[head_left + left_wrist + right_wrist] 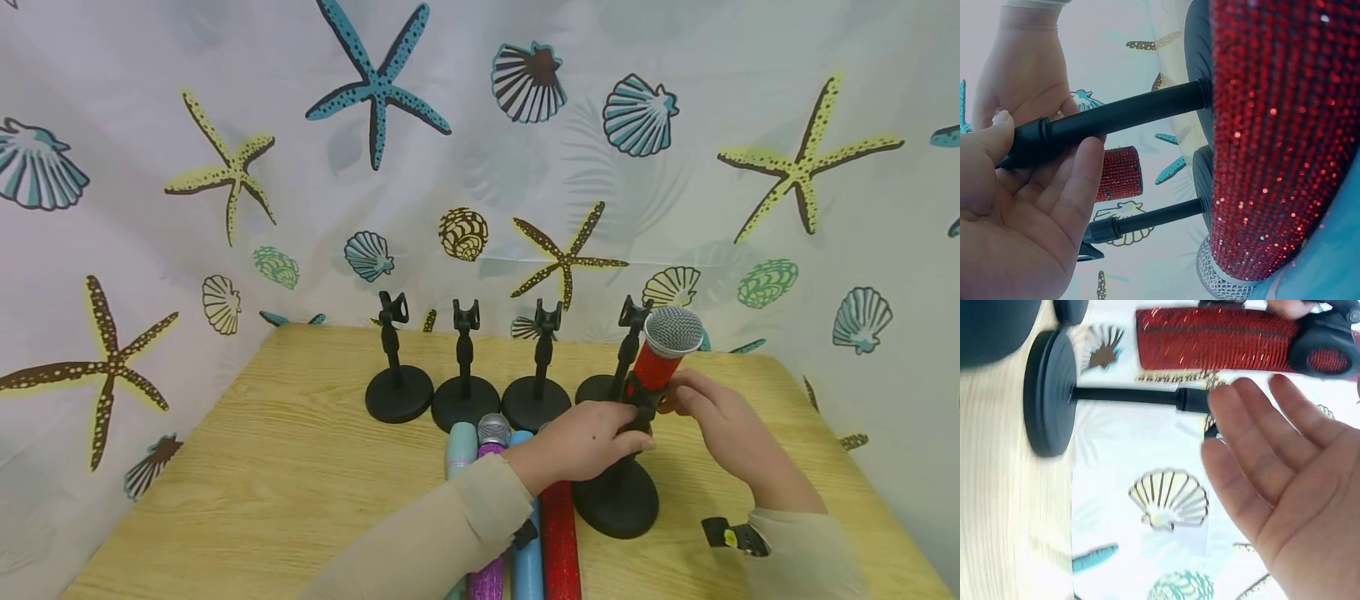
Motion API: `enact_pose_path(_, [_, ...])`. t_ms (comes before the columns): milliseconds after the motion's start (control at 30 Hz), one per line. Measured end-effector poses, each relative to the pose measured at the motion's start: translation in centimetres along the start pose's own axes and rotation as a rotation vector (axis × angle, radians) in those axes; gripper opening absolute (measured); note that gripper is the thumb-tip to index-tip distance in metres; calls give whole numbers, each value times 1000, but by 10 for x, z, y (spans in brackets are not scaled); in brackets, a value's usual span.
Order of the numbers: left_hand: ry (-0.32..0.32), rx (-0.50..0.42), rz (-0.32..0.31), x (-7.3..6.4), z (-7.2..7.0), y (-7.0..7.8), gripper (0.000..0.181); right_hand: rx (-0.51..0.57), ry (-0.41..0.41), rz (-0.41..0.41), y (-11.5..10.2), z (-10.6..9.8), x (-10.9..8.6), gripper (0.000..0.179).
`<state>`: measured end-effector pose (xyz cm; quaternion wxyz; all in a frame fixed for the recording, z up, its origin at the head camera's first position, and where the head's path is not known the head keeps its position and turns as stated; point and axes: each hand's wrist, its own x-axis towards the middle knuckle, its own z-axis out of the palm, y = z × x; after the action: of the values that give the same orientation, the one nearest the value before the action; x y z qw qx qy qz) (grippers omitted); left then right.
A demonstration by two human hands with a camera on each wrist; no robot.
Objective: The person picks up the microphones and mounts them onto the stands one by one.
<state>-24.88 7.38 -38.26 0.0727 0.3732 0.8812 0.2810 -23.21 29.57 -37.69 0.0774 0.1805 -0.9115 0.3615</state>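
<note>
A red glittery microphone (pixel 656 368) with a silver mesh head sits tilted in the clip of a black microphone stand (pixel 617 504). My left hand (pixel 592 437) grips this stand just below the clip, its thumb and fingers around the black neck (pixel 1035 140) in the left wrist view. On the other side, my right hand (pixel 720 417) is beside the clip and the microphone. In the right wrist view its fingers (pixel 1254 456) are extended, close to the red microphone body (pixel 1216 339); contact there is unclear.
Several black microphone stands (pixel 465 404) with vacant clips stand in a row at the back. Side by side under my left forearm lie a mint microphone (pixel 461 446), a purple one (pixel 489 575), a blue one (pixel 528 567) and another red one (pixel 561 542). A patterned cloth (pixel 450 183) hangs behind the table.
</note>
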Motion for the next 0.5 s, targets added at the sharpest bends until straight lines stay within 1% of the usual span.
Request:
enact_pose_path(33, [-1, -1, -3, 0, 0, 0, 21, -17, -25, 15, 1, -1, -2, 38])
enact_pose_path(67, [-2, -3, -2, 0, 0, 0, 22, -27, -68, 31, 2, -2, -3, 37])
enact_pose_path(167, [-5, -6, -3, -1, -2, -1, 24, -30, -247, 99, 5, 1, -8, 35])
enact_pose_path(233, [-8, -6, -2, -1, -4, -1, 25, -35, -371, 143, 7, 7, -10, 43])
enact_pose_path(300, [-10, -11, -6, -1, -5, 0, 26, -13, -476, 180, 9, 15, -12, 58])
enact_pose_path(367, [-12, -14, -10, -2, -5, 0, 25, -10, -529, 198, 9, 24, -13, 68])
enact_pose_path(433, [-13, -29, -9, -2, -4, 1, 23, -15, -556, 202, 8, 33, -14, 76])
enact_pose_path(500, [-15, -57, -4, -3, -3, 2, 21, -30, -563, 202, 7, 43, -15, 87])
